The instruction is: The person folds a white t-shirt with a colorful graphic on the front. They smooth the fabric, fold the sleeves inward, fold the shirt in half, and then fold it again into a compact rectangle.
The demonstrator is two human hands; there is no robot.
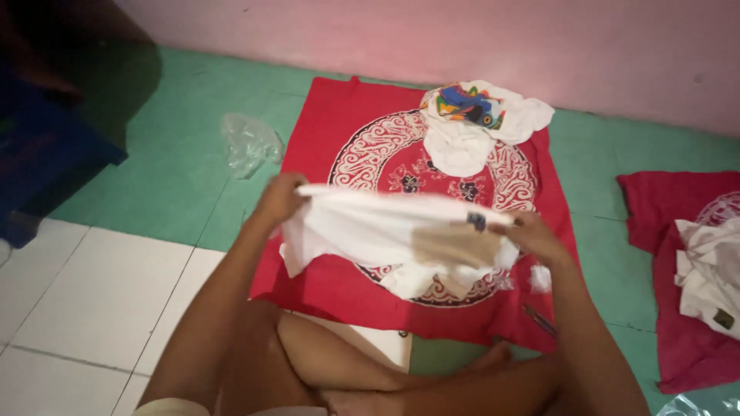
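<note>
I have a white garment (pixel 385 231) stretched out between my two hands, held just above a red patterned cloth (pixel 339 293) that lies flat on the floor. My left hand (pixel 279 199) is closed on the garment's left end, and my right hand (pixel 537 235) is pinched shut on the right end, near a small dark label and a tan patch. The fabric sags in the middle and its lower edge brushes the red cloth.

To do this well, I judge that both grips should stay at the same height, so that the top edge runs straight and taut. The hanging part should fall evenly, without bunching at the centre, and the corners should stay matched before anything is laid down.

Further up the red cloth lies a crumpled white shirt with a colourful print (pixel 482 115), well apart from my hands. A crinkled clear plastic bag (pixel 248 142) sits on the green floor (pixel 177 177) to the left. At the right edge, a second red cloth (pixel 671 231) carries another heap of white clothes (pixel 713 270). My crossed legs are at the bottom of the view.
</note>
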